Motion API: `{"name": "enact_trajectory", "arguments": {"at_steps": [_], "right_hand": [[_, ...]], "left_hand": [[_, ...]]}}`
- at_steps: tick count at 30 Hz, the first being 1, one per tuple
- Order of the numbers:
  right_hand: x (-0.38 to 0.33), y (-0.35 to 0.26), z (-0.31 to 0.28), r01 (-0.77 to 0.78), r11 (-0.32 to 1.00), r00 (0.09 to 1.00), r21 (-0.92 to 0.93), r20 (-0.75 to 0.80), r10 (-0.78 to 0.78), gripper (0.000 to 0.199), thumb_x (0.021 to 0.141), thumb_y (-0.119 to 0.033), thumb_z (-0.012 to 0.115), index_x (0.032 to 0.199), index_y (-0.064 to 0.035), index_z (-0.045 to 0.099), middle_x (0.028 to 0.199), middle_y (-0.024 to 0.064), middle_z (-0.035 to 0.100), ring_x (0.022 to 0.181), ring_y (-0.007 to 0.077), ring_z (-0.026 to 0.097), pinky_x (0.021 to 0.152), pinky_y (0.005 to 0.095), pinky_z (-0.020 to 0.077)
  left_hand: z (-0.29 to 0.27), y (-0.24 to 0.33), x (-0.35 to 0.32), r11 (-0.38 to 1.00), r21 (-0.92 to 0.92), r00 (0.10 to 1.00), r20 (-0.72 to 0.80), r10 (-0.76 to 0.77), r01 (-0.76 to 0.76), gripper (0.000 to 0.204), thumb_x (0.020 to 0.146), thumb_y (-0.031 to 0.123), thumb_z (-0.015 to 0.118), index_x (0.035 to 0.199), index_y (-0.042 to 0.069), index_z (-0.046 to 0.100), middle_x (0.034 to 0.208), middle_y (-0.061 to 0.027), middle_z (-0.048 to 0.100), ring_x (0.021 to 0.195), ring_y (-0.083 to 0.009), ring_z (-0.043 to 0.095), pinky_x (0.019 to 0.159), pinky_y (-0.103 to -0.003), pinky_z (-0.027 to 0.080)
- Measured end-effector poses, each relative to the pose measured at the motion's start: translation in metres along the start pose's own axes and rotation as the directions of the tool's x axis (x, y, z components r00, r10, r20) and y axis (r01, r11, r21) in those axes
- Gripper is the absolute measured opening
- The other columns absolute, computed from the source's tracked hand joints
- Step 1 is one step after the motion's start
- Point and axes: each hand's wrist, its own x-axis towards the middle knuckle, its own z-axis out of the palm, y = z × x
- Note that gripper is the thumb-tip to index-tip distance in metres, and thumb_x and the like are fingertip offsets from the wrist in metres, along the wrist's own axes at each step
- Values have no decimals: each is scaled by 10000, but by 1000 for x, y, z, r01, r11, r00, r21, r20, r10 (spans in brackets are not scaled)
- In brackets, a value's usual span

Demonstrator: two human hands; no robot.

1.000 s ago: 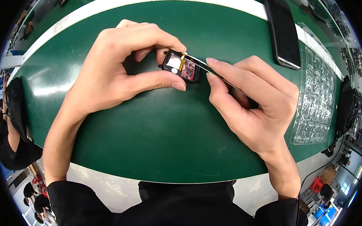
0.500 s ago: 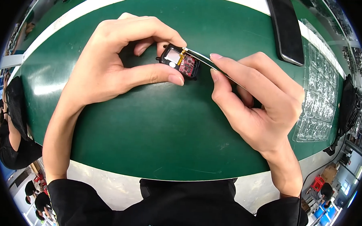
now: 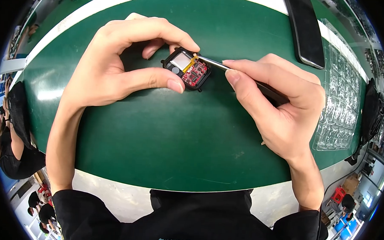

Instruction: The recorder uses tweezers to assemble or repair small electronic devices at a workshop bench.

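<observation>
Left hand [image 3: 112,69] curls around a small black device housing [image 3: 186,69] on the green desk [image 3: 157,135], thumb and forefinger closed on its edges, with its red circuit board [image 3: 196,73] exposed. Right hand [image 3: 278,106] is pinched shut on slim metal tweezers [image 3: 216,63], their tip touching the board's upper edge beside a yellow flex strip. A slip of the tip could scratch the board or tear the flex. A dark phone [image 3: 307,30] and clear blister tray [image 3: 343,101] lie well apart.
</observation>
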Motion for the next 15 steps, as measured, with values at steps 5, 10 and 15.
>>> {"name": "enact_trajectory", "arguments": {"at_steps": [5,10,15], "right_hand": [[-1,1,-1,-19,1000,1000,22,13,19,167,897,63,808,1054,29,852,710,16,665,589,38,532,526,235,330],[-1,3,0,-11,1000,1000,20,16,11,174,887,63,806,1050,27,853,709,13,656,579,36,519,518,239,317],[-1,3,1,7,1000,1000,0,20,-7,185,872,68,799,1043,20,854,696,6,635,562,33,495,508,241,306]], "left_hand": [[-1,1,0,999,48,1000,14,14,-15,649,660,338,998,1204,34,817,1032,-38,760,810,-165,482,782,-315,418],[-1,2,2,995,92,999,37,26,-29,630,667,345,995,1195,51,818,1022,-37,757,810,-162,492,778,-316,406],[0,4,4,992,123,998,60,35,-42,626,679,358,992,1196,57,809,1002,-30,755,794,-166,497,771,-325,404]]}}
